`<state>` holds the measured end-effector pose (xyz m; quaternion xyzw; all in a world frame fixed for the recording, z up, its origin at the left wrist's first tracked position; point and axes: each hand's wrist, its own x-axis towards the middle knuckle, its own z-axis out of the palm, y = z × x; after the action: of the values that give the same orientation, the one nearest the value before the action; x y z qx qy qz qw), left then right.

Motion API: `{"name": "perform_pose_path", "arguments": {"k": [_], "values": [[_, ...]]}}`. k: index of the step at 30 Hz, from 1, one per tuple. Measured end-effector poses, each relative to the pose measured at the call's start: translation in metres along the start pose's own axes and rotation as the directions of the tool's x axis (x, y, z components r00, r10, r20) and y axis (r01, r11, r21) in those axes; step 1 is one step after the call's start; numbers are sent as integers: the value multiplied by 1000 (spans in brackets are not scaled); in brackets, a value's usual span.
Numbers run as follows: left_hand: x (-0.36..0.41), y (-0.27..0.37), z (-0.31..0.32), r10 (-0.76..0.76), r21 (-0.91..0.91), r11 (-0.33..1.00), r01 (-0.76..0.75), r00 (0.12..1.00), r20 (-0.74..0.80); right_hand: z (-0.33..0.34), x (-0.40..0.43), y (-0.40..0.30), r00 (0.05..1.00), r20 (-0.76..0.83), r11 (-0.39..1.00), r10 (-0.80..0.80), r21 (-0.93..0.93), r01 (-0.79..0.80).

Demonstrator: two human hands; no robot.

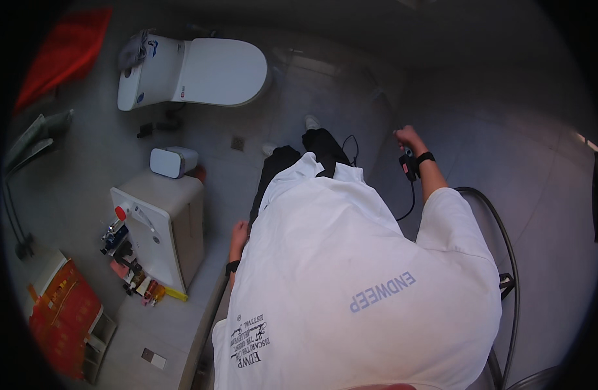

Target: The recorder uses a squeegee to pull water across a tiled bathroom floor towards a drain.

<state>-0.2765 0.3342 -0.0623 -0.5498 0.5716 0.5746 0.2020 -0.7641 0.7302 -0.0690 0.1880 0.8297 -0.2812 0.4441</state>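
My left hand [239, 234] hangs beside my left hip, partly behind the white T-shirt [338, 253]; its fingers look curled, and I cannot tell what is in them. Out to the right, my right hand [410, 138] is raised with curled fingers. A small black device [408, 166] with a reddish label and a black cable sits by that wrist, next to a black wristband [425, 157]. Whether the fingers grip part of the device is unclear. Both wrists wear black bands.
A white toilet [223, 72] stands ahead at the left, near a floor drain [237, 143]. A lidded bin [167, 163] is beside a washbasin [155, 234] with bottles along its edge. Red-orange packages [65, 317] lie lower left. A dark hose [511, 253] curves at my right.
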Motion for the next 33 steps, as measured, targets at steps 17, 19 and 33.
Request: {"name": "perform_pose_path", "arguments": {"k": [17,19,33], "values": [[-85,12,-11,-66,141,987,73,996,-57,136,58,24,956,292,854,19,-502,136],[-72,6,-13,-60,181,981,63,998,-25,156,33,33,873,457,636,-171,-625,452],[17,41,-53,39,239,969,-65,993,115,140,-58,46,977,210,997,32,58,-45]]}}
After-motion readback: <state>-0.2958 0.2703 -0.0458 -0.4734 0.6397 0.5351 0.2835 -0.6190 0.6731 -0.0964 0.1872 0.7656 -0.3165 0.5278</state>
